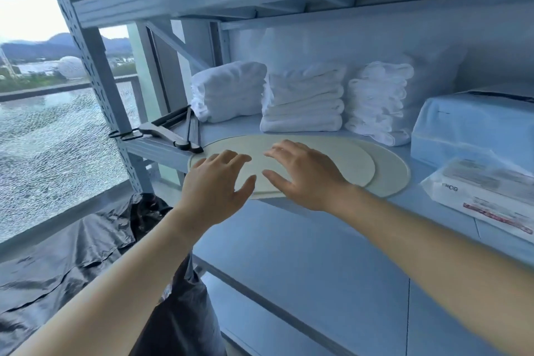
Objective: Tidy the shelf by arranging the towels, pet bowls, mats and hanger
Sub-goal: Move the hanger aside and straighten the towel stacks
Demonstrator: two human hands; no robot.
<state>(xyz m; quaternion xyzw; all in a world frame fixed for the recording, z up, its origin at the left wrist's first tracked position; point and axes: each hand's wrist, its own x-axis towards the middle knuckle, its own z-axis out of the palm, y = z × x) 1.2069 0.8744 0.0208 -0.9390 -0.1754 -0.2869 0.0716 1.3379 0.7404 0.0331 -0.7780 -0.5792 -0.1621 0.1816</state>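
Two round cream mats lie flat at the front of the shelf (417, 182). The upper mat (355, 163) overlaps the lower mat (391, 175) and sits offset to the left, so a crescent of the lower mat shows on the right side. The front edges of both mats lie at the front edge of the shelf.

The left hand (213, 182) is over the left front part of the upper mat, palm down, fingers spread and slightly bent. Its grip is released; it holds nothing. The right hand (306, 173) is just beside it over the middle of the upper mat, palm down, fingers spread. Its grip is also released. Whether the fingertips touch the mat cannot be told.

The hanger (176, 130) lies flat at the left end of the shelf, just beside the mats, with its hook projecting past the upright post (95, 66).

Three groups of white towels stand along the rear of the shelf, behind the mats: a rolled bundle (228, 89) on the left, a folded stack (303, 101) in the middle and a second folded stack (378, 101) on the right.

A pale blue wrapped box (474, 127) stands to the right of the towels. A flat film-wrapped package (485, 191) lies in front of it, near the lower mat.

To the left of the shelf are a window (57, 153) with cracked glass and, below it, black plastic sheeting (72, 254).
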